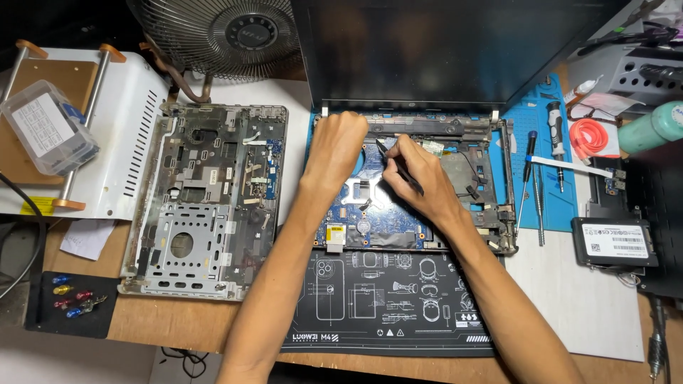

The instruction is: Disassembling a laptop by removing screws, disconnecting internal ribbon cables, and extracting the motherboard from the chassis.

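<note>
Hands at work over an opened laptop base [491,178], seen from above on a cluttered wooden bench. Left hand [338,146] curled into a loose fist, knuckles resting on the upper left of the exposed blue circuit board [384,226], fingers tucked under so that anything inside them cannot be told. Right hand [413,178] just beside it, fingers pinched narrowly around a slim black tool [400,165], tip angled up and left toward the middle of the board. Dark laptop screen [441,50] standing open behind both hands. Black printed work mat [388,306] lying under the forearms, touching the front edge of the base. Removed grey palm-rest frame [206,199] lying flat well to the left, with a white metal box [135,121] and a clear plastic case [46,128] beyond it. Desk fan [220,32] at the top left. Blue mat [533,128] to the right carrying screwdrivers [530,178], and a flat black drive [615,242] near the right edge
</note>
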